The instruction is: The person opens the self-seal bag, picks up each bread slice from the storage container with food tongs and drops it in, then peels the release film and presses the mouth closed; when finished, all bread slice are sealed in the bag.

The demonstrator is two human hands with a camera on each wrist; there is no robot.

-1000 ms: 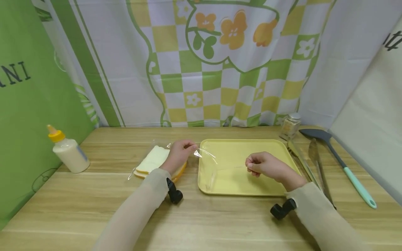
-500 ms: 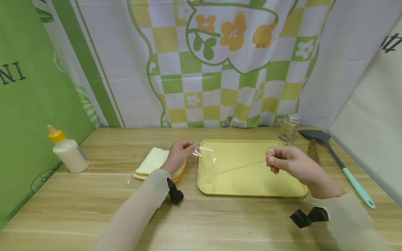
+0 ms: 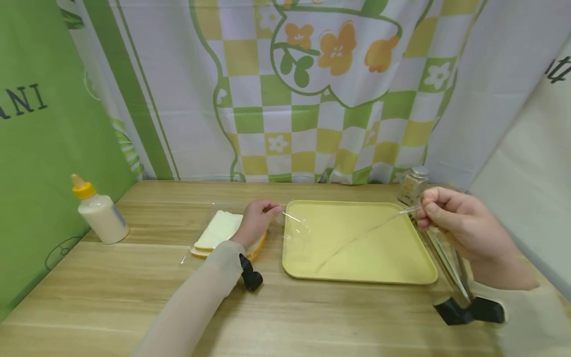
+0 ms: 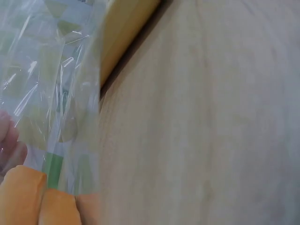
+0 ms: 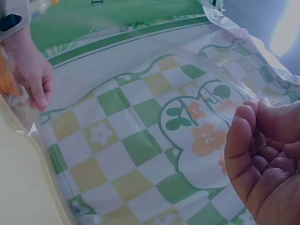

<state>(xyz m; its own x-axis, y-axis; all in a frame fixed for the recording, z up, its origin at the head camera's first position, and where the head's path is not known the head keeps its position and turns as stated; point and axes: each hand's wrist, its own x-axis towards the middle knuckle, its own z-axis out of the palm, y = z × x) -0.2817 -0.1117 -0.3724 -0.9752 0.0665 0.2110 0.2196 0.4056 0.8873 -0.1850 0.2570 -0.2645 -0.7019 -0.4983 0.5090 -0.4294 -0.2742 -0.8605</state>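
Slices of white bread (image 3: 223, 228) lie in a clear plastic bag (image 4: 42, 84) on the table. Over the bread, my left hand (image 3: 254, 223) pinches the bag's film between thumb and fingers. Shiny film extends from those fingertips over the tray's left edge. My right hand (image 3: 464, 228) is raised past the tray's right side, thumb and forefinger pinching a thin clear strip (image 3: 407, 210). The strip slants down leftward above the tray; its far end is faint and blurred. Orange-brown crusts (image 4: 23, 197) show low in the left wrist view.
Between the hands lies a yellow tray (image 3: 357, 278). At the far left stands a white squeeze bottle (image 3: 102, 218) with a yellow cap. A glass jar (image 3: 412, 186) and a long metal utensil (image 3: 448, 263) are by the tray's right side, partly behind the right hand.
My right hand has moved right and upward from above the tray, drawing the clear strip along with it. The left hand has stayed at the bag, still pinching it.
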